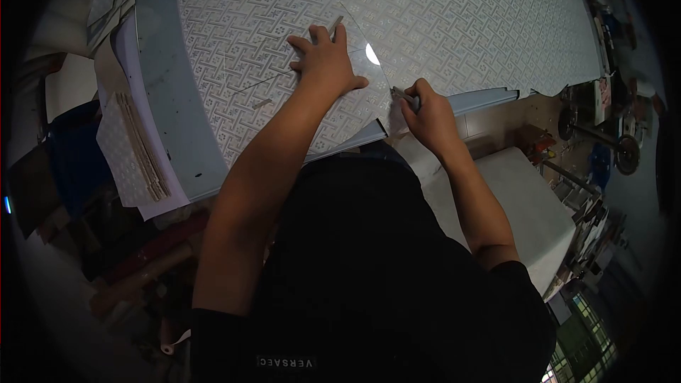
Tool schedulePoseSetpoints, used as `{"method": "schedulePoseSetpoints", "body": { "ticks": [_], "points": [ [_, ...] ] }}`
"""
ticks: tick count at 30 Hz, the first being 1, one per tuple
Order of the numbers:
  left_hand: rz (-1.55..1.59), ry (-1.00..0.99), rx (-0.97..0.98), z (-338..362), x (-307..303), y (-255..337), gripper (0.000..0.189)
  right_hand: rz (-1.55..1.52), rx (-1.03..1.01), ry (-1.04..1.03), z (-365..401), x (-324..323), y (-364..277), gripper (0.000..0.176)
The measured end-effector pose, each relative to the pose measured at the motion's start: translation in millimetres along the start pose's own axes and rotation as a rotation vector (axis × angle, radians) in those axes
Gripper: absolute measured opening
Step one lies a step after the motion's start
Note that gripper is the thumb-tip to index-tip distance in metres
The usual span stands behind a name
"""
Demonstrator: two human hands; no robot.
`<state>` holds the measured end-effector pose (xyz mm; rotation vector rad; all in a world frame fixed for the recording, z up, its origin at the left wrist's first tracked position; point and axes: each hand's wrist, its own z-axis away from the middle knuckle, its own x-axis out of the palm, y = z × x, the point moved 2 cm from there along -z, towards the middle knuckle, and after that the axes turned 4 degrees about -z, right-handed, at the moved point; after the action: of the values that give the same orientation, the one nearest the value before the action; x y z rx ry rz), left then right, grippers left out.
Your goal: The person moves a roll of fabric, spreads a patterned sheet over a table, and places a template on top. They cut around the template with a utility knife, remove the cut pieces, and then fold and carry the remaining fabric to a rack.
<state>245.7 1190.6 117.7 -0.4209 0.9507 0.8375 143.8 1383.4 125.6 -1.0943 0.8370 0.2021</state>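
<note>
My left hand (pixel 325 64) lies with fingers spread, pressing on a clear plastic template (pixel 365 71). The template rests on a patterned silvery-white sheet (pixel 461 21), and its right edge runs slantwise past my thumb. At that edge, my right hand (pixel 431 117) is closed around a small grey tool that looks like a utility knife (pixel 406 94). The knife's tip meets the sheet close to the template's edge, though the blade itself is too small to make out.
The blue-grey tabletop (pixel 167 78) shows along the left side. On it lies a stack of cut patterned pieces (pixel 131 149), with more pieces (pixel 117 0) at upper left. A light-covered surface (pixel 511 198) stands lower right, near a metal stand with round weights (pixel 628 152).
</note>
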Motion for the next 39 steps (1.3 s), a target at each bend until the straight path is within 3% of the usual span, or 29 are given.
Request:
{"method": "schedulePoseSetpoints", "body": {
  "ticks": [16, 20, 32, 39],
  "points": [
    [-0.102, -0.041, -0.008, -3.4, -8.2, 4.2, 0.13, 0.06, 0.097, -0.035, -5.6, 7.2, 5.2, 0.022],
    [-0.114, -0.016, 0.005, -2.6, -6.1, 3.8, 0.128, -0.117, -0.07, 0.081, -5.3, 13.4, 21.4, 0.022],
    [-0.098, -0.01, 0.044, -1.3, -9.9, -0.7, 0.125, 0.099, -0.3, 0.057, -179.5, 25.0, -42.0, 0.021],
    [-0.066, -0.023, 0.047, -1.4, -8.5, -2.6, 0.123, 0.099, -0.308, 0.094, -187.0, 32.8, -47.9, 0.022]
  ]
}}
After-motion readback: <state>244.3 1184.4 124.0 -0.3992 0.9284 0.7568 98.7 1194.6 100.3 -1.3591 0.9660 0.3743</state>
